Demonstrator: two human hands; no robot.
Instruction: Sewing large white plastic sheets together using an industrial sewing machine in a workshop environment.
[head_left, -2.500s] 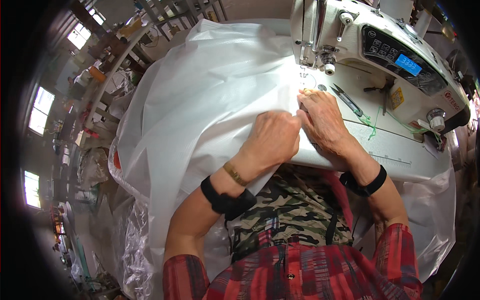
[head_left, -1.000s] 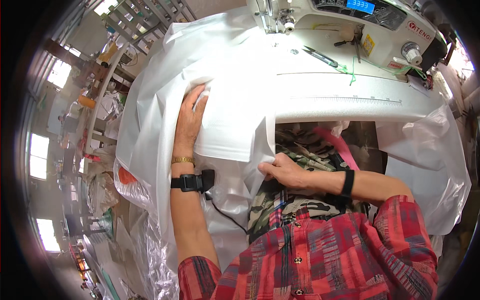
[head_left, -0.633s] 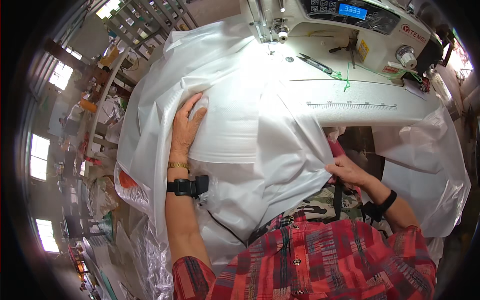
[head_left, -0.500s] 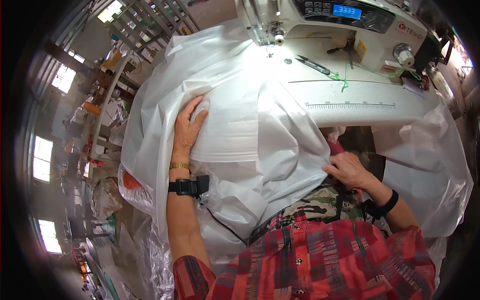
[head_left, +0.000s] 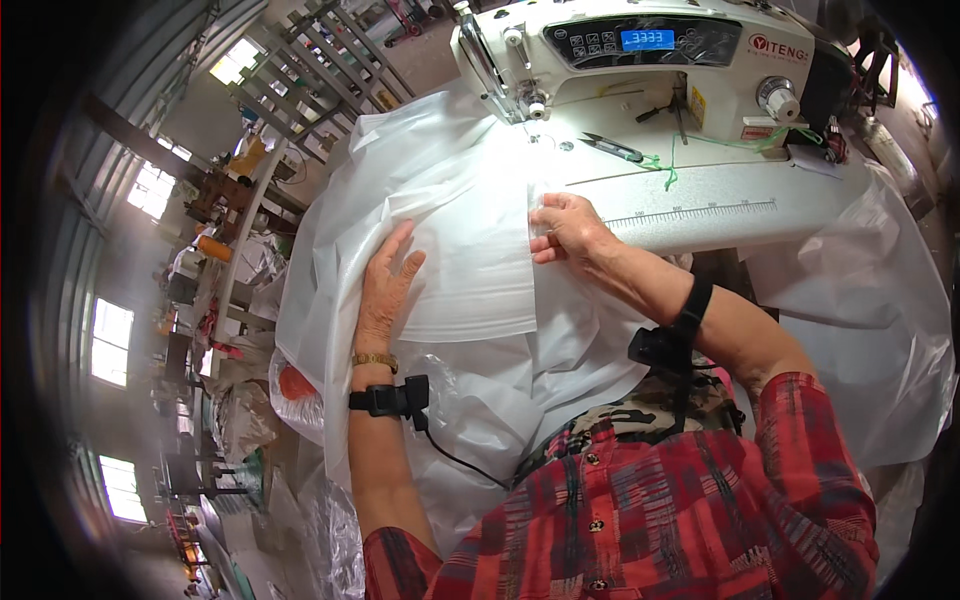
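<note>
White, slightly glossy woven plastic sheet [head_left: 465,285] covers the left part of the sewing table and hangs over my lap. Its far end lies under the needle area of a white sewing machine [head_left: 660,55]. My left hand [head_left: 385,285] rests on the sheet beside a long raised fold, fingers spread and pointing away from me. At the overlapping edge of the sheet, just in front of the needle area, my right hand [head_left: 572,232] pinches the material between thumb and fingers. Bright light washes out the presser foot and needle.
Thread snips [head_left: 612,148] with green thread [head_left: 660,165] lie on the machine bed, right of the needle. A printed ruler [head_left: 690,212] runs along the table's front. More white sheeting [head_left: 860,320] hangs at the right. A metal rack [head_left: 310,75] stands beyond the table at the left.
My right hand has moved from near my lap up and left to the sheet's edge before the needle. My left hand stays on the sheet. The view has shifted slightly.
</note>
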